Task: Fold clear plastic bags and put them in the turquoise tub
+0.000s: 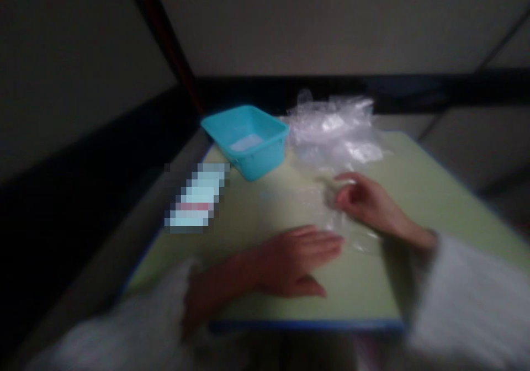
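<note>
The table (447, 194) has room at right, basket (263, 160) and plastic pile (337, 133) behind.

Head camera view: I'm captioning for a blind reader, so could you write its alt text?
A flat left hand and a right hand with curled fingers, near clear film on a green table. Beyond are a blue basket and a shiny plastic heap; a pixelated item lies at left.

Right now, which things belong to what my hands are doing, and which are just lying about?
In use, apparently:
- clear plastic near your left hand and right hand

Lying about, apparently:
- clear plastic heap
- turquoise basket, something pale inside
- pixelated object, unidentifiable
</note>
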`<control>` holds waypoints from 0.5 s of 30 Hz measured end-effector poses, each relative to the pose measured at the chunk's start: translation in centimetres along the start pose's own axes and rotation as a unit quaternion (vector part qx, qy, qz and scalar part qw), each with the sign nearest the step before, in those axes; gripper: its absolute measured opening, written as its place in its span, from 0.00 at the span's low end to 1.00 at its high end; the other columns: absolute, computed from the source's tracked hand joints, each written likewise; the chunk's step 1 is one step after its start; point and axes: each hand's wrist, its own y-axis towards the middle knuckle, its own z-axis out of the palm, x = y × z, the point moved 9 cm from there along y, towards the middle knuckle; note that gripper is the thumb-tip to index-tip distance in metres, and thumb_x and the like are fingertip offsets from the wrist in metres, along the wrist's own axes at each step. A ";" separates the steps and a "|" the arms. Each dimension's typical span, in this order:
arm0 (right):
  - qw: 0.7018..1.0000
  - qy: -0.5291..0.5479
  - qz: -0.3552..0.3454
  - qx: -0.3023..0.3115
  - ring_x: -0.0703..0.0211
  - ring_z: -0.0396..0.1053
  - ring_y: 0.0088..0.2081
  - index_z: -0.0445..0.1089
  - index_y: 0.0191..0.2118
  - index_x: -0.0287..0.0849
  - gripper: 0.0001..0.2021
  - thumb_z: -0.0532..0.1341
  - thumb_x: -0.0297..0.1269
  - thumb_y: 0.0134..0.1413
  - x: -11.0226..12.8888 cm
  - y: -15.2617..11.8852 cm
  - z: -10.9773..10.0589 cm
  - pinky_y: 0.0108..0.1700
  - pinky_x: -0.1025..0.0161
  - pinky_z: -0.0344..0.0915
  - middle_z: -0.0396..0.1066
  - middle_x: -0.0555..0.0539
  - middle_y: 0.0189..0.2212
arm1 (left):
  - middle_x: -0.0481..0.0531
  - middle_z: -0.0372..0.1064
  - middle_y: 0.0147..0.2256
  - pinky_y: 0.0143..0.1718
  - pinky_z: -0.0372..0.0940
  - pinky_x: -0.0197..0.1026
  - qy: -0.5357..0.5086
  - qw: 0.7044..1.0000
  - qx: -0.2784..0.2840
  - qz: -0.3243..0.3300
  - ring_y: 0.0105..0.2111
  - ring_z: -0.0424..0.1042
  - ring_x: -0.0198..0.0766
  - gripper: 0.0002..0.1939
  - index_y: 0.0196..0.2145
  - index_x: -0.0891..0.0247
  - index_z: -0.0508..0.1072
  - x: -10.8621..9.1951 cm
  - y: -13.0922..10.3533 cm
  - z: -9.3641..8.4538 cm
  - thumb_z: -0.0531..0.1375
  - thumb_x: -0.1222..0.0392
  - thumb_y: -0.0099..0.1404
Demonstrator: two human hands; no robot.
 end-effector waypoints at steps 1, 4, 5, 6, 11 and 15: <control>1.000 -0.007 -0.003 -0.017 0.65 0.66 0.23 0.62 0.44 0.42 0.18 0.65 0.35 0.46 0.3 0.0 -0.4 0.26 0.66 0.63 0.68 0.54 0.23 | 0.63 0.49 0.63 0.64 0.43 0.50 0.000 1.000 -0.002 0.001 0.64 0.46 0.44 0.32 0.61 0.72 0.54 0.0 0.0 0.0 0.46 0.45 0.69; 0.997 -0.024 -0.013 -0.072 0.65 0.65 0.24 0.63 0.42 0.42 0.16 0.65 0.36 0.46 1.1 0.0 -1.6 0.25 0.67 0.62 0.69 0.52 0.25 | 0.63 0.48 0.63 0.64 0.43 0.51 0.008 1.000 -0.009 -0.002 0.64 0.46 0.45 0.33 0.62 0.73 0.53 0.1 0.0 -0.1 0.46 0.45 0.69; 0.996 -0.023 -0.015 -0.086 0.65 0.66 0.24 0.64 0.41 0.43 0.15 0.65 0.36 0.46 1.2 0.0 -1.9 0.25 0.67 0.62 0.69 0.52 0.25 | 0.64 0.48 0.63 0.64 0.43 0.52 0.012 1.000 -0.014 -0.005 0.64 0.45 0.46 0.33 0.62 0.73 0.53 0.1 -0.1 -0.1 0.46 0.45 0.69; 0.995 -0.019 -0.016 -0.093 0.65 0.66 0.24 0.64 0.39 0.43 0.13 0.65 0.36 0.47 1.3 -0.1 -2.0 0.25 0.67 0.63 0.69 0.52 0.24 | 0.64 0.47 0.63 0.64 0.43 0.52 0.015 1.000 -0.019 -0.009 0.64 0.45 0.46 0.33 0.62 0.74 0.52 0.2 -0.1 -0.1 0.45 0.45 0.69; 1.000 0.006 0.009 -0.002 0.64 0.67 0.23 0.65 0.36 0.41 0.09 0.63 0.38 0.49 0.7 -0.2 -0.2 0.25 0.66 0.64 0.68 0.52 0.22 | 0.65 0.46 0.63 0.64 0.42 0.52 0.029 0.999 -0.019 -0.017 0.65 0.43 0.46 0.33 0.62 0.74 0.52 0.3 -0.3 0.1 0.47 0.45 0.69; 0.998 -0.003 0.009 0.059 0.63 0.68 0.26 0.64 0.36 0.40 0.09 0.62 0.38 0.51 0.5 -0.4 1.2 0.27 0.65 0.65 0.69 0.50 0.23 | 0.66 0.50 0.62 0.63 0.45 0.52 0.026 0.999 -0.016 -0.021 0.64 0.47 0.48 0.33 0.60 0.74 0.55 0.1 -0.2 -0.2 0.47 0.44 0.69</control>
